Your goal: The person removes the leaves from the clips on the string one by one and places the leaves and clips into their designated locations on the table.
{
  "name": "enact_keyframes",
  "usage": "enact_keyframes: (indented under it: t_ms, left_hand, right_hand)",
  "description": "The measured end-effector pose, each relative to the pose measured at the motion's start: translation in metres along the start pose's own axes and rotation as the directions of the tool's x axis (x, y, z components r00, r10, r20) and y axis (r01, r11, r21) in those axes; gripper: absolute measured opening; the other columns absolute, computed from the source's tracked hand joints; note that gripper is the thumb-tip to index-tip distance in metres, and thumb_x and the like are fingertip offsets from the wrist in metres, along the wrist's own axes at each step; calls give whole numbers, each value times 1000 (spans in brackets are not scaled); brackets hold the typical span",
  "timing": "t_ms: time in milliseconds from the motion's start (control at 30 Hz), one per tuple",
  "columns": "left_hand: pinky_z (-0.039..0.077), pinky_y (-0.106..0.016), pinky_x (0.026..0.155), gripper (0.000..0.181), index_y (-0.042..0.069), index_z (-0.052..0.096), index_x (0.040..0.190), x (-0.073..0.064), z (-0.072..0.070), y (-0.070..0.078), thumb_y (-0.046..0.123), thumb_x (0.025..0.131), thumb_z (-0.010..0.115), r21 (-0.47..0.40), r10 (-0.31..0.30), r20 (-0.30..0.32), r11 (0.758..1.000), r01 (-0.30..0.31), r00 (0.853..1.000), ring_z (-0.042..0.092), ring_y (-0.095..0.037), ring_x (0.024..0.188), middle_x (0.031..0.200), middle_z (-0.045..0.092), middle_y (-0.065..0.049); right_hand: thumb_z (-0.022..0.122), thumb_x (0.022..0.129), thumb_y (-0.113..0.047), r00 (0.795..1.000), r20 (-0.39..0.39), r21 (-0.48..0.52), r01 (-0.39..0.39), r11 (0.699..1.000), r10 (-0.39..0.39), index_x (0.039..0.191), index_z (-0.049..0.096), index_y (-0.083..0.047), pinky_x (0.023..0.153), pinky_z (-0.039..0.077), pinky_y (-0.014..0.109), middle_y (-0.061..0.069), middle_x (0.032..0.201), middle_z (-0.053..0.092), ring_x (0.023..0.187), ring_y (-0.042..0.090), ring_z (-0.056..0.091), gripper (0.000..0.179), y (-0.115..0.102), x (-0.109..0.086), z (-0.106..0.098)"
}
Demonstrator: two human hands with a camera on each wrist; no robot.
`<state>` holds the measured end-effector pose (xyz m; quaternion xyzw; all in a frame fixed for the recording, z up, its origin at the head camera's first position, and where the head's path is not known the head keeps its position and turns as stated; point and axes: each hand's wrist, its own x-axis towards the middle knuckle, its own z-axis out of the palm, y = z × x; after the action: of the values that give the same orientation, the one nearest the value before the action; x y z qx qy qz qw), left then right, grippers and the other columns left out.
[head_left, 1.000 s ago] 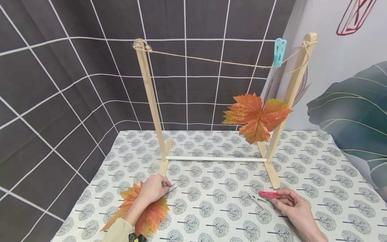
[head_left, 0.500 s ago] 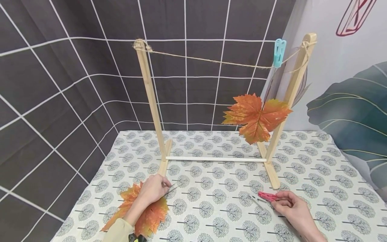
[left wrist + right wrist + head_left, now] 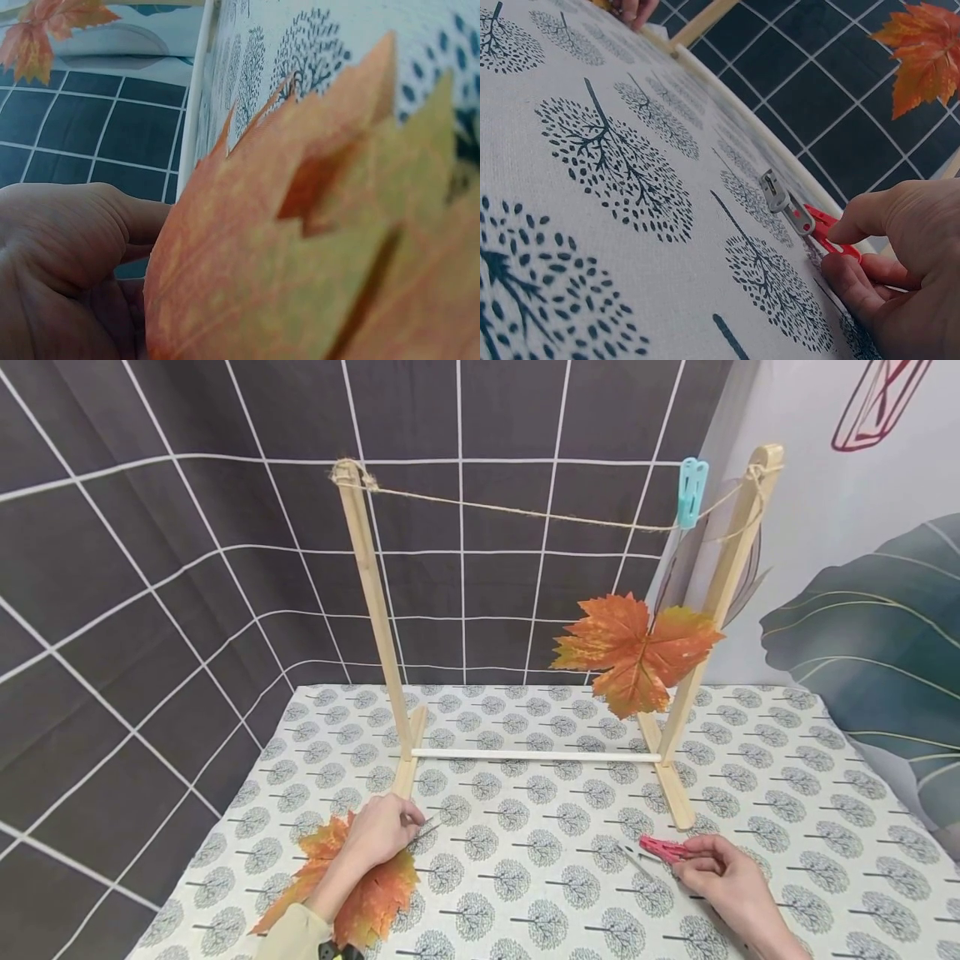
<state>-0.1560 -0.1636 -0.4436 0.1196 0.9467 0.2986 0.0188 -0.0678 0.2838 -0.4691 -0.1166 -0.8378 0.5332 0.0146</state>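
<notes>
Evidently partway: one leaf up, one down. The hanging leaf [image 3: 637, 652] is beyond and above the right hand [image 3: 726, 870], slightly to its left, its stem running up to the blue clip [image 3: 692, 493] on the string [image 3: 525, 512] of the wooden stand [image 3: 377, 610]. That one I judge done. Its counterpart, the lower leaf [image 3: 378, 897], lies under the left hand [image 3: 384, 829] and wrist, on the patterned cloth [image 3: 555, 877]; not on the string, so counted as left to do. Left hand: thumb and fingers drawn together at this leaf, apparently pinching it near its stem; the leaf hides the fingertips in the left wrist view, so the exact hold is uncertain. Right hand: thumb and bent fingers pinch one end of the red clip [image 3: 663, 848], which points away to the left of the fingertips, well apart from the left hand. Just past those fingertips, close by the red clip, is a grey clip [image 3: 781, 201]; whether the two touch, cannot tell. Neither is on the string. Tally: one leaf fastened, one unfastened, red clip in hand but unplaced.
</notes>
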Motion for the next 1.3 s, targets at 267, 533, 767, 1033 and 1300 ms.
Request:
enact_keyframes:
  t_ms: [267, 533, 767, 1033, 1300]
  left_hand:
    - [41, -26, 43, 15, 11, 78, 85, 0, 0, 0, -1, 76, 76, 4, 4, -8, 1000, -4, 1000, 49, -10, 50, 70, 65, 2]
    - [41, -26, 45, 17, 11, 79, 85, -2, -2, 2, -2, 75, 76, 2, 8, -19, 1000, -8, 1000, 50, -9, 51, 74, 68, 0]
    - [41, -27, 46, 17, 12, 79, 86, -2, -1, 1, -2, 75, 76, 10, -9, -16, 1000, 9, 1000, 49, -10, 52, 77, 68, 0]
    - [42, -27, 48, 17, 12, 79, 86, -2, -1, -1, -1, 75, 76, 18, 14, -32, 1000, -13, 999, 51, -9, 55, 74, 67, 2]
    - [44, -26, 46, 17, 8, 78, 92, -4, -6, 6, 1, 77, 77, 4, 1, -45, 1000, -1, 999, 52, -9, 54, 72, 66, 3]
  right_hand:
    - [75, 82, 4, 1000, 10, -19, -11, 1000, 11, 116, 53, 14, 66, 56, 24, 11, 90, 68, 75, 8, 63, 43, 0, 1, -1]
    - [76, 82, 2, 999, 20, -35, -49, 998, 50, 120, 51, 14, 68, 57, 24, 10, 93, 67, 77, 8, 63, 47, -1, 2, -1]
    - [77, 82, -1, 998, 20, -59, -61, 996, 62, 121, 52, 12, 70, 56, 23, 10, 94, 68, 78, 8, 63, 48, -3, 3, -2]
    - [80, 84, -12, 999, 7, -86, -43, 995, 44, 120, 53, 10, 68, 55, 22, 10, 95, 68, 77, 8, 63, 49, -4, 3, -3]
    - [78, 87, -16, 998, 30, -100, -47, 994, 50, 119, 54, 10, 68, 56, 25, 11, 98, 67, 78, 12, 64, 48, -6, 4, -7]
